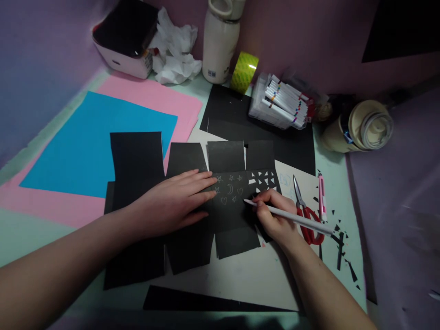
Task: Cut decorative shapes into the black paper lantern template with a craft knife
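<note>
A black paper cut-out with flaps (230,220) lies flat in the middle. On one panel are pencil-like outlines of stars, a crescent and hearts; the panel to its right has small triangular holes. My left hand (175,199) lies spread on the cut-out, fingertips beside the outlines. In my right hand (275,215) is a white pen (302,221), gripped near its tip, which is at the right of the drawn panel. Red-handled scissors (307,220) lie just beyond my right hand, partly behind the pen.
Blue paper (99,142) and pink paper (185,105) are at the left. At the back stand a white bottle (220,43), yellow-green tape (244,72) and a marker box (280,103). A pink cutter (321,197), black scraps (340,251) and a cream cup (367,126) are at the right.
</note>
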Action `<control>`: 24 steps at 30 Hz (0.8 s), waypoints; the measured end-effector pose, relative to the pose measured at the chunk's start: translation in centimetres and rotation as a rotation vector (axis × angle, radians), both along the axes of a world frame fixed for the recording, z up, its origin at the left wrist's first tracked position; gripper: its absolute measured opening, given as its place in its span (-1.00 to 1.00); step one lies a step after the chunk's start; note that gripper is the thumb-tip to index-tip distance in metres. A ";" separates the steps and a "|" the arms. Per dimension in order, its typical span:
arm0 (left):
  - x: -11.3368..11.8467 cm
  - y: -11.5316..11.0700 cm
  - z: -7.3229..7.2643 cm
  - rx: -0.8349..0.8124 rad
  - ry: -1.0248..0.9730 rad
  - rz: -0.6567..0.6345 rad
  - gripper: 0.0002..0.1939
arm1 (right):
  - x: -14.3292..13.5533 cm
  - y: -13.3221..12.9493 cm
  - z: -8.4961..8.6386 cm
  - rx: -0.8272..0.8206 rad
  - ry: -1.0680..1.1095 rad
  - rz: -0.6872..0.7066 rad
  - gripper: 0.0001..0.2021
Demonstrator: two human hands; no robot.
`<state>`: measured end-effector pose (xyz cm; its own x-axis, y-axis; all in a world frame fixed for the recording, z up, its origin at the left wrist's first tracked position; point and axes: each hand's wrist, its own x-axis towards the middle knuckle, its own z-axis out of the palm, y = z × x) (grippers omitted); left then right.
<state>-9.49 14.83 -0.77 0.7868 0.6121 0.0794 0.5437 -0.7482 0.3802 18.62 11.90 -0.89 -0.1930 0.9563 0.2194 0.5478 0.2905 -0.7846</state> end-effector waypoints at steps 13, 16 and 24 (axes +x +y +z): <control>0.0 0.0 0.1 -0.010 -0.013 0.005 -0.56 | -0.3 0.1 0.4 -0.013 0.035 -0.023 -0.87; 0.0 -0.1 0.1 -0.003 -0.005 0.003 -0.56 | -0.1 0.0 0.2 0.000 0.033 -0.032 -0.87; 0.1 0.0 0.1 0.015 0.008 -0.002 -0.57 | 0.3 -0.3 -0.5 -0.011 0.043 0.048 -0.91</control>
<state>-9.43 14.82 -0.67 0.7888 0.6092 0.0819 0.5451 -0.7548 0.3648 18.94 11.63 -1.39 -0.2290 0.9487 0.2180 0.4992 0.3067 -0.8104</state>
